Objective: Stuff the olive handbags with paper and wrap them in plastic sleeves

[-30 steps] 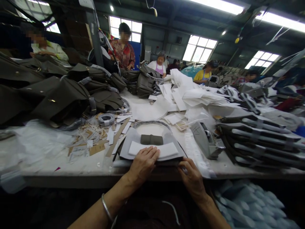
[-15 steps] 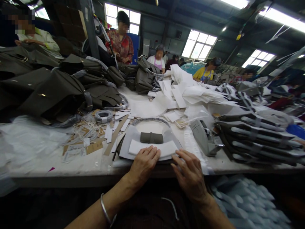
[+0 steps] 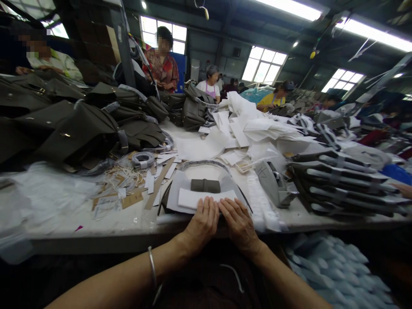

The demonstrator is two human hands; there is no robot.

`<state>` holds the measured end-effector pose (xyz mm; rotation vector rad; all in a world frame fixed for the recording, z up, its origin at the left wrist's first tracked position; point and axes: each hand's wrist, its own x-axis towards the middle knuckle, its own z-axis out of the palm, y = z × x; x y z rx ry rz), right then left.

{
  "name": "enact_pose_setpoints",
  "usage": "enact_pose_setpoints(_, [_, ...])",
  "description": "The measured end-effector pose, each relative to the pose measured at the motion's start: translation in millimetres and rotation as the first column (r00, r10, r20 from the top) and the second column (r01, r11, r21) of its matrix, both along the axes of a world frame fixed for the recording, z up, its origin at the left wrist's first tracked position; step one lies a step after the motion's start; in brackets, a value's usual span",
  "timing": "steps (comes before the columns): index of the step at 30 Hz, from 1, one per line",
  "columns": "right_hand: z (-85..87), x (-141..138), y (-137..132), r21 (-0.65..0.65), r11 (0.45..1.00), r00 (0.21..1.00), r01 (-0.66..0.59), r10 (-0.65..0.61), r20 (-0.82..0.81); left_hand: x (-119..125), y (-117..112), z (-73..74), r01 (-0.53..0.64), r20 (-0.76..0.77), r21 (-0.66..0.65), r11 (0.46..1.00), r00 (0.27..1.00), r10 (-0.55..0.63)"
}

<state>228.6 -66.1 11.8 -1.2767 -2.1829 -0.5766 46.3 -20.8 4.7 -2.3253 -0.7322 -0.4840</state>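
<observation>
A flat grey bag panel [image 3: 175,193] lies at the near edge of the white table [image 3: 106,223]. On it sit a white paper strip [image 3: 193,198] and a dark olive tab [image 3: 205,185], with a curved handle [image 3: 202,163] arching behind. My left hand [image 3: 202,223] lies flat, fingers together, on the strip's near edge. My right hand [image 3: 237,223] lies flat beside it, fingers stretched out and touching the strip. Neither hand holds anything.
Olive handbags [image 3: 74,133] are piled at the left and back. Paper tags and a tape roll [image 3: 143,159] lie left of the panel. White paper sheets [image 3: 254,126] heap behind. A tape dispenser [image 3: 272,182] and stacked wrapped straps [image 3: 347,184] stand right. Other people work across the table.
My right hand has slid left from the panel's right corner and opened flat beside my left hand. My left hand has barely moved.
</observation>
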Motion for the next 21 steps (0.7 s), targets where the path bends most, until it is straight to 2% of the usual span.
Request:
enact_pose_setpoints(4, [7.0,-3.4,-1.9,-0.068,0.998,1.0,0.01,-0.008,0.03,-0.2,5.5,4.5,0.043,-0.058,-0.01,0.999,0.997,-0.044])
enact_pose_setpoints(8, [11.4,-10.9,-15.0,-0.121,0.992,0.999,0.036,-0.032,0.041,-11.4,0.3,5.9,0.09,-0.017,0.002,0.996,0.996,-0.089])
enact_pose_setpoints(13, [1.1,-19.4,-36.6,-0.066,0.996,0.998,0.052,-0.05,0.038,-28.6,-16.5,-2.2,0.157,0.046,0.015,0.987,0.986,-0.158])
enact_pose_setpoints(16, [0.6,-16.5,-33.2,-0.06,0.997,0.998,0.038,-0.036,0.043,-31.3,-12.3,0.7,0.165,0.034,-0.029,0.986,0.986,-0.164])
enact_pose_setpoints(19, [14.6,-8.0,-19.1,-0.178,0.984,0.999,-0.02,0.025,0.023,-27.1,0.7,10.9,0.158,-0.009,-0.138,0.978,0.987,-0.161])
enact_pose_setpoints(21, [27.9,0.2,-10.7,-0.287,0.955,0.997,-0.075,0.063,-0.051,-23.3,6.8,15.2,0.161,-0.032,-0.175,0.971,0.985,-0.169])
